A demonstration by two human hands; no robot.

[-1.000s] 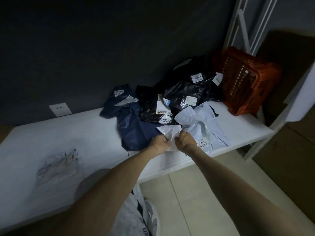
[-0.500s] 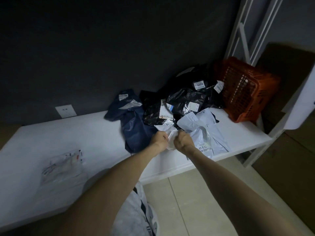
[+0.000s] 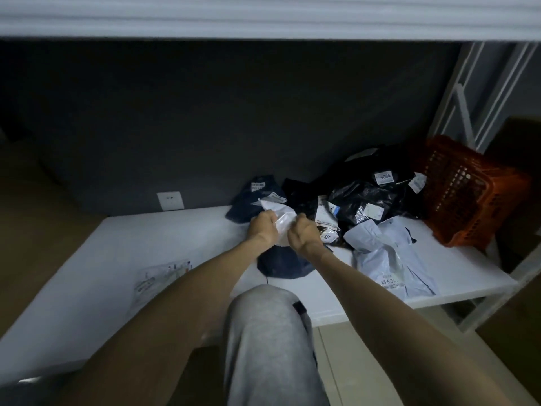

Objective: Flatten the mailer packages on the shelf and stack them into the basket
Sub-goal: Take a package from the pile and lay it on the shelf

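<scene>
My left hand point(image 3: 263, 226) and my right hand point(image 3: 304, 233) both grip a small crumpled white mailer point(image 3: 281, 220), lifted above a navy mailer point(image 3: 281, 263) on the white shelf point(image 3: 187, 238). Black glossy mailers point(image 3: 363, 197) with white labels are piled behind, to the right. A pale blue-white mailer point(image 3: 386, 253) lies flat near the shelf's front edge. The orange basket point(image 3: 465, 194) stands tilted at the shelf's right end, its inside hidden.
A flat clear-and-white mailer point(image 3: 159, 281) lies on the left of the shelf. An upper shelf edge point(image 3: 263, 22) runs overhead. White frame posts point(image 3: 474, 112) stand at the right. My grey-trousered knee point(image 3: 269, 332) is raised below the shelf front. A wall socket point(image 3: 170, 200) is behind.
Both hands have lifted the white mailer off the pile and carried it left and farther back, over the navy mailer. The camera dropped lower, bringing the upper shelf and my knee into view.
</scene>
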